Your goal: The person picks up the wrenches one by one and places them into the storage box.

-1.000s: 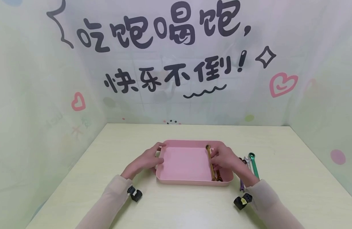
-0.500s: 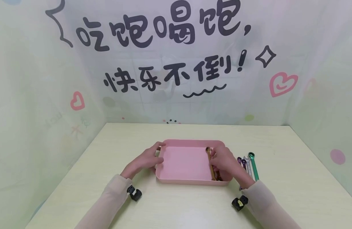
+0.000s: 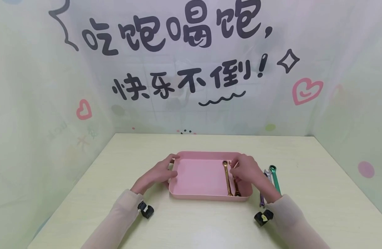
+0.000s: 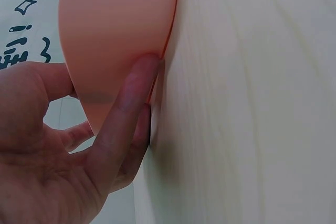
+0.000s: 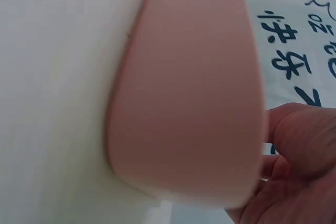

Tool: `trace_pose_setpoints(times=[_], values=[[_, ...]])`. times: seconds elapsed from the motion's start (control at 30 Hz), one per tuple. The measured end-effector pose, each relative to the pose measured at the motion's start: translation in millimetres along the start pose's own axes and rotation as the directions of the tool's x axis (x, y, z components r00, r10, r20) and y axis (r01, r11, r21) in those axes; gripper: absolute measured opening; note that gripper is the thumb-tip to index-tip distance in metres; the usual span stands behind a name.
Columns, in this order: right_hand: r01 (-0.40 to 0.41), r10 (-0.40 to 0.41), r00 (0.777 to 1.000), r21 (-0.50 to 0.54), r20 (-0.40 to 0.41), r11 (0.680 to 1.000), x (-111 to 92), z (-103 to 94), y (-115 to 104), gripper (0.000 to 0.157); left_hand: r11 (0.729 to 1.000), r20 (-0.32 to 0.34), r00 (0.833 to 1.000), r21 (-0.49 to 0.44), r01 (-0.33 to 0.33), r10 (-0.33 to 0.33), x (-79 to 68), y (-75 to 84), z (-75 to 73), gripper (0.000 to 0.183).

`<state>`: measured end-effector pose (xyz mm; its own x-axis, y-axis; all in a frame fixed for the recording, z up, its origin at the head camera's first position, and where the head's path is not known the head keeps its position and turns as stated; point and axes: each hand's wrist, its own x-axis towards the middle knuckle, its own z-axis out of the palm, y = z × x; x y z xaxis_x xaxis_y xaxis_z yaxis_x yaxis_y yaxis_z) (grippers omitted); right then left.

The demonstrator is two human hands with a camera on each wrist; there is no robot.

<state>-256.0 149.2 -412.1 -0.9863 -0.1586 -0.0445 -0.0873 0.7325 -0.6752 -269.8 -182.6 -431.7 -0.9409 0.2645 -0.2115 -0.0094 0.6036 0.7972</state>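
In the head view a shallow pink tray (image 3: 197, 178) lies on the table. My left hand (image 3: 160, 172) grips its left edge, thumb at the rim; in the left wrist view the fingers (image 4: 128, 98) press the outer wall. A gold combination wrench (image 3: 227, 178) lies lengthwise in the right part of the tray, with a darker bronze wrench (image 3: 237, 189) to its right. Over that darker wrench and the tray's right side hovers my right hand (image 3: 245, 169), its fingertips a little apart from the gold wrench. In the right wrist view the tray wall (image 5: 189, 93) hides those fingertips.
Right of the tray, partly behind my right forearm, lie a green wrench (image 3: 275, 178), a silver wrench (image 3: 267, 173) and a purple wrench (image 3: 262, 200). Printed cloth (image 3: 191, 114) closes off the back and both sides of the light wooden table (image 3: 191, 221).
My right hand has let go of the gold wrench and shifted slightly right. The wrench now lies flat, a bit further left at its lower end. The left hand has stayed on the tray.
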Motion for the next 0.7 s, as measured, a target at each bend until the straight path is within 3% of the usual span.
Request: trace_pose_setpoints(times=[0.3,0.7], values=[[0.024,-0.025,0.997,0.015,0.077,1.000,-3.7,-41.2,9.3,0.024,1.000,-0.001,1.000,-0.003,-0.007,0.007,0.9,-2.1,-0.5,0.073],[0.010,0.005,0.986,-0.088,0.169,0.996,-6.6,-86.0,45.2,0.030,1.000,0.001,1.000,-0.007,-0.002,0.002,1.7,-3.4,-0.1,0.072]])
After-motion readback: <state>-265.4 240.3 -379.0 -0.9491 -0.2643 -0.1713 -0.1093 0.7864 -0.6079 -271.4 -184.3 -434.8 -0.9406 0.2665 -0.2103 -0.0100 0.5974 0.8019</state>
